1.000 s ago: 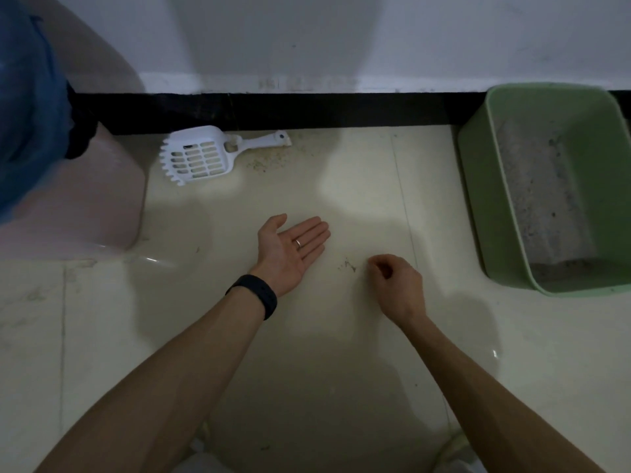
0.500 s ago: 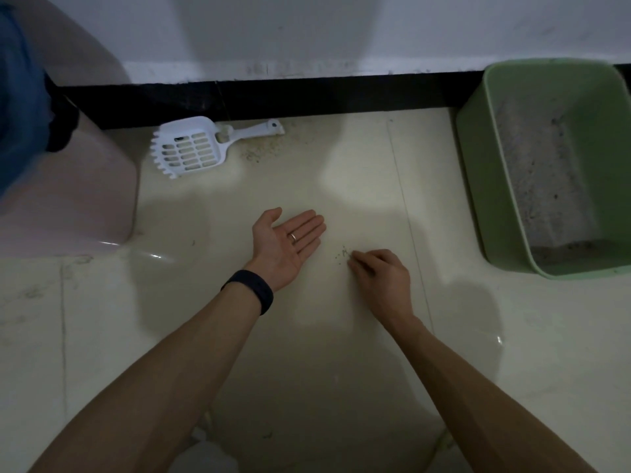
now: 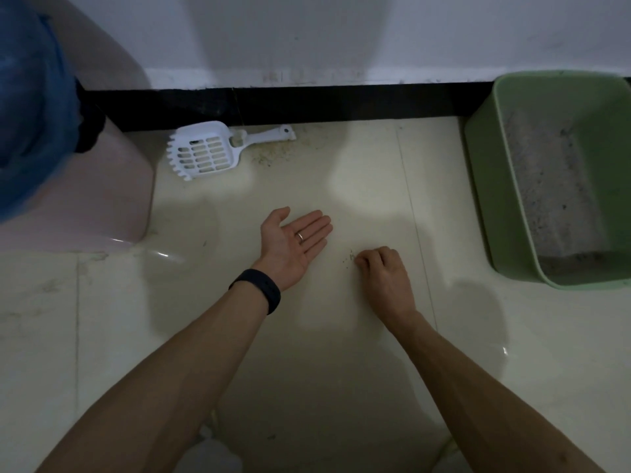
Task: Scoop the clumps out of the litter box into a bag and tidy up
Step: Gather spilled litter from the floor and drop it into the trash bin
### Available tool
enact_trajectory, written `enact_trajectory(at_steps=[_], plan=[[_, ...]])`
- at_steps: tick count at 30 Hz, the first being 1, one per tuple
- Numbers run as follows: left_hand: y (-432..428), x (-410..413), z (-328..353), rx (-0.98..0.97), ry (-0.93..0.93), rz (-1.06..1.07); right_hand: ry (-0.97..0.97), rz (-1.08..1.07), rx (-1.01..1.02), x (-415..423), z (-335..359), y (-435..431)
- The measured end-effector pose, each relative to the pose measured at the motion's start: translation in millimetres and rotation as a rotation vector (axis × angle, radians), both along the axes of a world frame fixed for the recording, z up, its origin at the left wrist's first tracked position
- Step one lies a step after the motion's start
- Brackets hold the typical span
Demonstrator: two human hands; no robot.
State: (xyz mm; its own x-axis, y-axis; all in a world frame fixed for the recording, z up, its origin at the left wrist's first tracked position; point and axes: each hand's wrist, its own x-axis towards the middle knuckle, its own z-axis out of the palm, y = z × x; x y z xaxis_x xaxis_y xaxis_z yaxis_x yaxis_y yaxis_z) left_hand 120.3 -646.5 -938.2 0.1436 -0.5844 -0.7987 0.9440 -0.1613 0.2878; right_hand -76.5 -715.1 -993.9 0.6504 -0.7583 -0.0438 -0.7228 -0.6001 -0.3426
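My left hand [image 3: 294, 244] lies palm up and flat on the pale floor tiles, fingers straight, holding nothing. Just to its right, my right hand [image 3: 382, 271] has its fingers curled, fingertips down beside a small scatter of litter crumbs [image 3: 349, 259]; whether they pinch any crumbs is hidden. A white slotted litter scoop [image 3: 205, 152] lies on the floor by the black baseboard, more spilled grains [image 3: 273, 155] under its handle. The green litter box [image 3: 505, 213] stands at the right with grey litter [image 3: 549, 199] inside.
A pink bin [image 3: 112, 199] with a blue bag [image 3: 30, 107] in it stands at the left. A black baseboard [image 3: 341, 102] and white wall close off the far side.
My right hand slid left to the crumbs and now sits curled beside them. The left hand stays palm up. The view shifted slightly.
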Motion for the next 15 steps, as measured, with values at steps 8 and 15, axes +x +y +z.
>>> enact_trajectory(at_steps=[8, 15], plan=[[4, -5, -1, 0.031, 0.005, -0.014, 0.032, -0.195, 0.199, 19, 17, -10], [0, -10, 3, 0.000, 0.013, -0.079, -0.142, -0.208, 0.591, 46, 60, -14]])
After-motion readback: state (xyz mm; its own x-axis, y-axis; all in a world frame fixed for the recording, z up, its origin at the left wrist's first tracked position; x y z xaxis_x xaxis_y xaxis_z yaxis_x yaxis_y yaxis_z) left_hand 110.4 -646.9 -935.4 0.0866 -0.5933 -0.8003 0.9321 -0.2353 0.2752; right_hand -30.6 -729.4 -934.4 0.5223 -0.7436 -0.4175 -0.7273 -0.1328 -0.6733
